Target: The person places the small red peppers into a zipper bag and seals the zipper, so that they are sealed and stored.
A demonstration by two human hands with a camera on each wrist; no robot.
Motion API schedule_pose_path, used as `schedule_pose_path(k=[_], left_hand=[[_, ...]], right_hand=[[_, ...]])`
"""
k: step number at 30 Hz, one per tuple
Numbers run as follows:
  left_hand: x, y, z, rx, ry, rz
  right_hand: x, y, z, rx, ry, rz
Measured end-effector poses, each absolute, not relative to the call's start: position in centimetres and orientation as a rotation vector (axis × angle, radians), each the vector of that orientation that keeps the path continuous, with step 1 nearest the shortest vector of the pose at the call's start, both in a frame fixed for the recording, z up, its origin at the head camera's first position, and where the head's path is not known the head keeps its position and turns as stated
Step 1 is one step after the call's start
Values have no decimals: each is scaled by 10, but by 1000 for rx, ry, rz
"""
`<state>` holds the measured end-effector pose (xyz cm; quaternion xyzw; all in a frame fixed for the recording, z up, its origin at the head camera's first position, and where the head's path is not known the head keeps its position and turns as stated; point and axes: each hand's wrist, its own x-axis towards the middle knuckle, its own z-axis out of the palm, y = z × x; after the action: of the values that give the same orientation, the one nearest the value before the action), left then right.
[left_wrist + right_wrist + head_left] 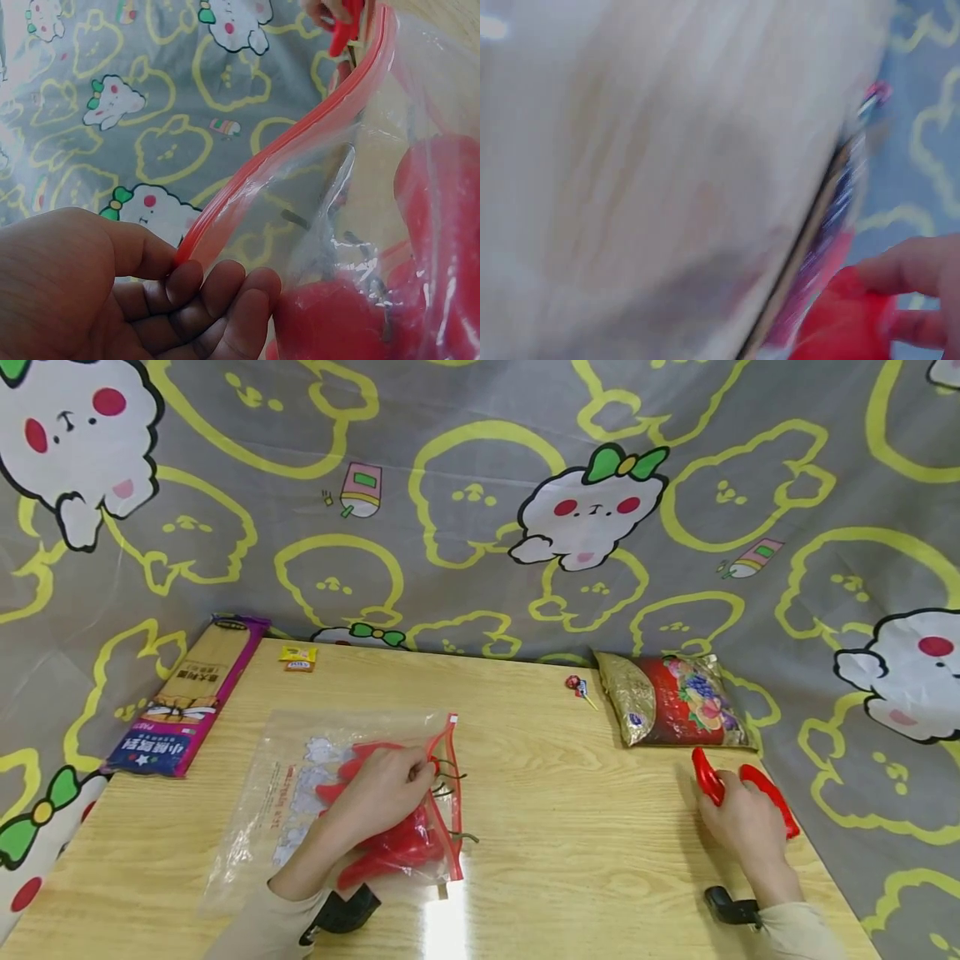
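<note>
With thumb and fingertips my left hand [386, 789] pinches the red zip edge [259, 161] of a clear zip bag [251, 793]. The bag lies on the table with its mouth to the right, and several red chili peppers [401, 852] are inside, some green stems poking out at the mouth. Over at the right side of the table, my right hand [746, 827] grips a red chili pepper [707, 777]. A second red piece [772, 797] shows on the hand's far side; whether it is separate I cannot tell. The right wrist view is blurred.
A pasta packet [183, 697] lies at the back left, near small yellow and orange wrapped sweets [298, 658]. Toward the back right are a lollipop [576, 683] and a gold-and-red candy bag [678, 702]. Patterned grey cloth [480, 568] hangs behind the wooden table [570, 843].
</note>
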<state>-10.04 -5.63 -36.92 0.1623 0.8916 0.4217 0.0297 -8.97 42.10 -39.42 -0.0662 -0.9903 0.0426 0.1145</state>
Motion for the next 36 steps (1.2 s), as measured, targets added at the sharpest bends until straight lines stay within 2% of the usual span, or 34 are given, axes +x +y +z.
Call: schedule_pose_path(k=[13, 20, 27, 36], left_hand=[[-101, -55, -367, 503, 2764, 1300], [-101, -55, -368, 519, 2765, 1296], [-101, -56, -369, 527, 2751, 1303], [-101, -57, -368, 521, 2742, 1295]], right_hand=[[-95, 279, -379, 492, -2796, 613], [-97, 220, -372, 885, -2753, 758], [-100, 177, -369, 1043, -2686, 841], [-104, 145, -381, 1095, -2657, 889]])
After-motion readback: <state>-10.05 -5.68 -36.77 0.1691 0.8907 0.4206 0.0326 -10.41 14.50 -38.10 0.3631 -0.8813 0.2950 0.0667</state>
